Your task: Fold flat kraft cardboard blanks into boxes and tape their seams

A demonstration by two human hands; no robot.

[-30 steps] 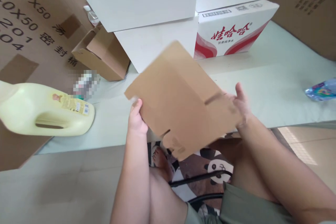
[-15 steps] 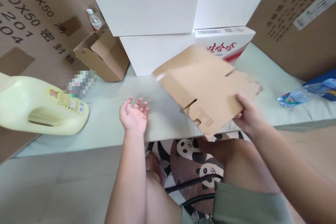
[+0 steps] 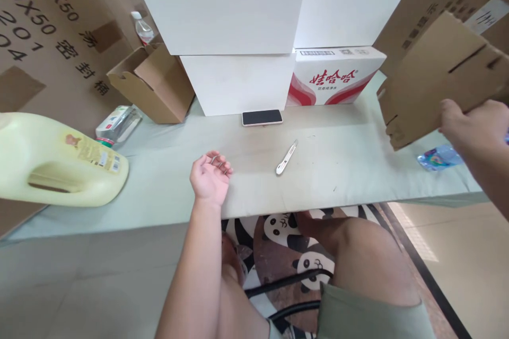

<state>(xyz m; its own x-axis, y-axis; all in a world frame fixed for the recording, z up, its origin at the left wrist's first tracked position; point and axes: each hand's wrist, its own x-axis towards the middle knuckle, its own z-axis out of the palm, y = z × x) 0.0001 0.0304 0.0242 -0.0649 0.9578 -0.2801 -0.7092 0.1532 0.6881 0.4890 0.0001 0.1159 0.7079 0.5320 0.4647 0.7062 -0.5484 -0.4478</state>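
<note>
Two bare hands flank a white box cutter (image 3: 287, 157), which lies aslant on a pale green-covered surface (image 3: 250, 190). Left of the cutter and slightly nearer the person, the left hand (image 3: 210, 177) is palm up, its fingers loosely curled and a little spread; whether it rests on the cover or hovers, I cannot tell. Well to the right of the cutter, the right hand (image 3: 479, 122) is clamped on a folded piece of brown cardboard (image 3: 429, 74), thumb against the near face and the other fingers mostly hidden. The cardboard is tilted, with dark slots along its edges, and it partly overlaps a clear bottle (image 3: 439, 158) lying right of the cutter. Beyond the cutter, slightly left, a phone (image 3: 262, 117) lies dark screen up near the foot of a white box (image 3: 238, 82). Beyond the cutter to the right is a red-lettered carton (image 3: 334, 78). Far left of the cutter are a pale yellow jug (image 3: 109, 188) on its side and, farther back, an open brown box (image 3: 167, 85).
</note>
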